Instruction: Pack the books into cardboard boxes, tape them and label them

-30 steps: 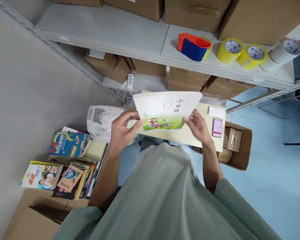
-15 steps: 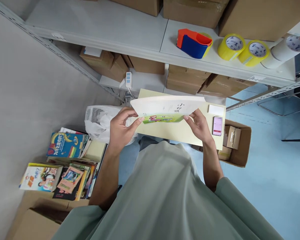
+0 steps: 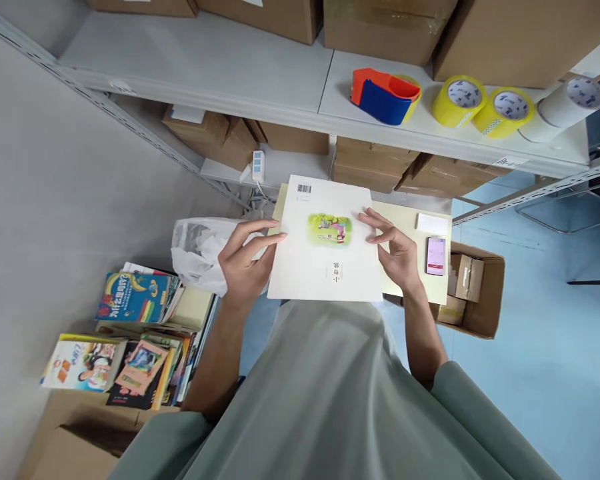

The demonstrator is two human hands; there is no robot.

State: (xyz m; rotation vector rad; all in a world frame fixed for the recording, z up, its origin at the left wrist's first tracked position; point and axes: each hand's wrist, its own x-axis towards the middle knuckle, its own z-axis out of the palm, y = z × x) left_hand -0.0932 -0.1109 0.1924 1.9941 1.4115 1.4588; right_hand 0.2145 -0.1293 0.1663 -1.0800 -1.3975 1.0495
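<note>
A white picture book [image 3: 300, 267] lies nearly flat in front of me, its barcode at the far left corner and a small green picture in the middle. The title characters on it appear upside down from here. At its left edge my left hand [image 3: 247, 263] grips with fingertips on the edge, the thumb mostly hidden. Along the opposite edge my right hand [image 3: 395, 250] has its fingers laid over the cover and its thumb near the side. Under the book is a pale yellow tabletop [image 3: 397, 220], where a lit phone [image 3: 435, 256] and a small white box [image 3: 433, 223] sit to the right.
Stacked books [image 3: 135, 297] and a white plastic bag [image 3: 200, 250] stand at left. An open carton [image 3: 490, 300] with smaller boxes is right of the table. The grey shelf [image 3: 260, 67] ahead carries cartons, yellow tape rolls [image 3: 459, 100] and an orange-blue tape dispenser [image 3: 385, 97].
The book has turned over from a tilted position, and its barcode side now faces up, closer to my body. Both hands have shifted to its side edges.
</note>
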